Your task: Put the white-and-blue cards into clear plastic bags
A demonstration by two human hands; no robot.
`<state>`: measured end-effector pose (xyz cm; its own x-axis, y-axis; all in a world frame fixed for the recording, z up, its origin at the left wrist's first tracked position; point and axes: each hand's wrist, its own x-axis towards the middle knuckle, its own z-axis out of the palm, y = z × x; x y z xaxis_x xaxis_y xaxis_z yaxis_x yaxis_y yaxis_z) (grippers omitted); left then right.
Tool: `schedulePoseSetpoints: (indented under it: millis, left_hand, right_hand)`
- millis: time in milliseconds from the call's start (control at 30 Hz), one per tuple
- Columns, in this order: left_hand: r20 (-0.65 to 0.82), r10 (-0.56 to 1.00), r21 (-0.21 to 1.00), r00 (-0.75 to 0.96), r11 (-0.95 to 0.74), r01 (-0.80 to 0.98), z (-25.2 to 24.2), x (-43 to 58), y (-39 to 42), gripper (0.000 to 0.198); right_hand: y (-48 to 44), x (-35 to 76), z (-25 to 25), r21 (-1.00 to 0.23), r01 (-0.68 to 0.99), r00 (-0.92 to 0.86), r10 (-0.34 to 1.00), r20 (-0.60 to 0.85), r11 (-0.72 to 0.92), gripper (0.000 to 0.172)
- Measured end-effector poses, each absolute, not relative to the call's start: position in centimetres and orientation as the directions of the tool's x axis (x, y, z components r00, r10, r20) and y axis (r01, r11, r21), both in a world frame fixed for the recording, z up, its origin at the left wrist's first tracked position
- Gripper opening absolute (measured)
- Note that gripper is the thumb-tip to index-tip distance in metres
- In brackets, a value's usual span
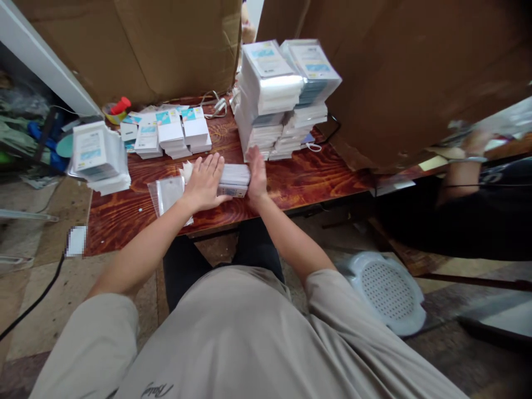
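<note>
A row of white cards [234, 176], packed on edge, lies between my hands near the front edge of the table. My left hand [204, 182] rests over its left end, fingers stretched out and the thumb along the front side. Against the right end stands my right hand [257, 176], held flat with straight fingers. Clear plastic sleeves [168, 192] lie just left of my left hand, partly beneath the wrist. Whatever is under my left palm is hidden.
Behind my right hand rise tall stacks of sleeved cards [270, 83]. Several piles of printed cards [171, 136] sit at the back left, beside another sleeved stack [100, 158]. Cardboard [166, 50] walls the table. A co-worker's arm [463, 172] and a plastic stool [386, 291] are right.
</note>
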<state>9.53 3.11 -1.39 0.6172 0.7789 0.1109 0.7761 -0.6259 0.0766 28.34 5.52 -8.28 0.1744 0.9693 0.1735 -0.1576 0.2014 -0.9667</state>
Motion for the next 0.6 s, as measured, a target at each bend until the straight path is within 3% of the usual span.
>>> schedulePoseSetpoints:
  millis: [133,300,433,533,600]
  left_hand:
    - [0.058,0.791,0.092,0.609,-0.612,0.786,-1.4,9.4,3.5,0.107]
    - [0.022,0.773,0.087,0.634,-0.633,0.769,-1.2,9.2,4.2,0.118]
    - [0.025,0.785,0.048,0.618,-0.619,0.784,-1.1,9.2,4.0,0.110]
    - [0.040,0.777,0.018,0.628,-0.629,0.777,-1.1,9.1,3.9,0.098]
    - [0.034,0.761,0.006,0.648,-0.648,0.762,-1.1,9.0,4.1,0.087]
  right_hand:
    - [5.9,28.6,-8.1,-0.969,-0.161,0.108,0.979,0.173,0.189,0.116]
    - [6.8,28.3,-8.4,-0.980,-0.126,0.103,0.984,0.142,0.155,0.120]
    - [6.5,27.2,-8.3,-0.975,-0.134,0.138,0.978,0.158,0.177,0.112]
    - [5.5,28.0,-7.3,-0.968,-0.005,-0.040,0.967,0.250,0.250,0.102]
    - [4.7,28.9,-5.9,-0.927,0.165,-0.189,0.933,0.306,0.337,0.097]
